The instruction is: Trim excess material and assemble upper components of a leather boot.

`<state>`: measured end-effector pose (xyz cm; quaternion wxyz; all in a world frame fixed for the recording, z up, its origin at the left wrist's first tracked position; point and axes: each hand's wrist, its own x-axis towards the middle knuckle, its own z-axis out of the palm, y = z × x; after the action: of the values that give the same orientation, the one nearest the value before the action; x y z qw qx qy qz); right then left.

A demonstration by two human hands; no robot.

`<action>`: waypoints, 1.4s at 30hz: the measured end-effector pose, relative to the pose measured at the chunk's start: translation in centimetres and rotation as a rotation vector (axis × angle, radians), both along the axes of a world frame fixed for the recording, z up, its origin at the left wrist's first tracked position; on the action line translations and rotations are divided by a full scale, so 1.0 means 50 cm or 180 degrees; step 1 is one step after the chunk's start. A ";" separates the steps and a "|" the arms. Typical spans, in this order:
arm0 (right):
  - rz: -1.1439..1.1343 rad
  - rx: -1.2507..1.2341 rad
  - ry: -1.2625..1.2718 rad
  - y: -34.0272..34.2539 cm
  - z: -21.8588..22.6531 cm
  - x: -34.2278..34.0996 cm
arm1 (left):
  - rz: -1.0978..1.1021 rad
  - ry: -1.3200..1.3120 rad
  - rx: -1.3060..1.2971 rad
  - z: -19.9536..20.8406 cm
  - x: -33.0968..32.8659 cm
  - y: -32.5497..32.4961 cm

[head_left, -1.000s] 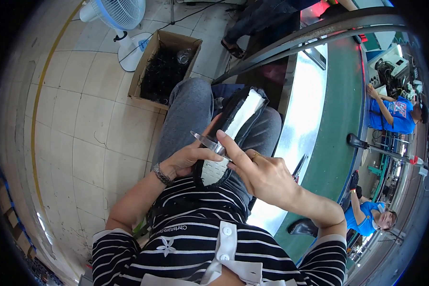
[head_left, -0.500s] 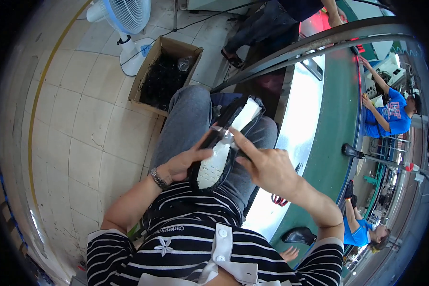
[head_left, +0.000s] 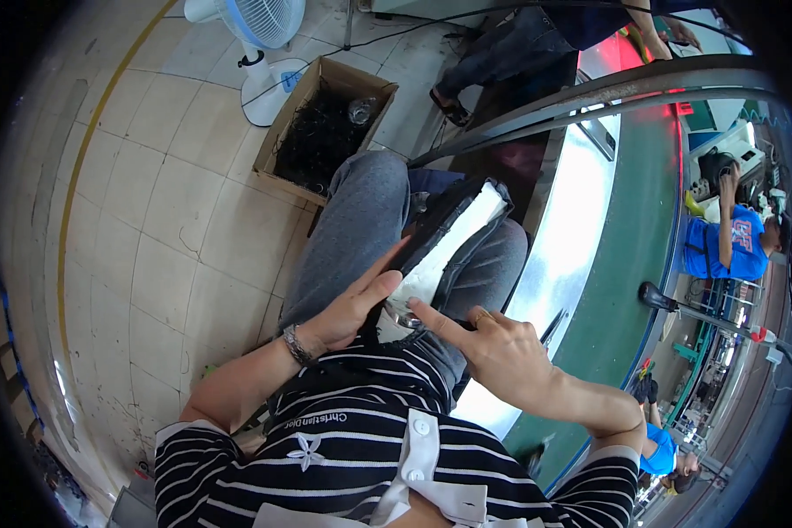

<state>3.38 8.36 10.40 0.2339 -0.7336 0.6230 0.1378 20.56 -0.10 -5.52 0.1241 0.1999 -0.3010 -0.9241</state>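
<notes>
A black shoe upper with a white underside (head_left: 449, 246) lies sole up across my lap, slanting away to the right. My left hand (head_left: 348, 315) is closed round its left side, thumb along the edge of the white sole. Over the near end of the sole, my right hand (head_left: 502, 352) has its index finger stretched forward and pressed down. Under that fingertip is a small shiny metal tool (head_left: 403, 318) touching the sole; its kind is not clear. The remaining right fingers are curled, and the grip on the tool is partly hidden.
A cardboard box (head_left: 277, 172) of black scraps and a fan (head_left: 260, 79) stand on the tiles ahead left. To my right runs a metal ledge (head_left: 537, 264) beside a green conveyor (head_left: 625, 229) with a black shoe (head_left: 656, 297). A metal bar (head_left: 590, 101) crosses ahead; co-workers are beyond.
My right hand has moved the metal tool along the sole, from about its middle to the near end. The left hand still holds the shoe. The whole view has shifted slightly.
</notes>
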 end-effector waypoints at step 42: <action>-0.0797 -0.0134 -0.0604 -0.051 -0.041 -0.080 | -0.1204 -0.0682 -0.0479 0.047 -0.048 -0.075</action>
<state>-0.63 5.79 8.37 0.2916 -0.6647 0.6874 0.0245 18.16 -3.84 -3.16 -0.0695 0.2270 -0.4127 -0.8794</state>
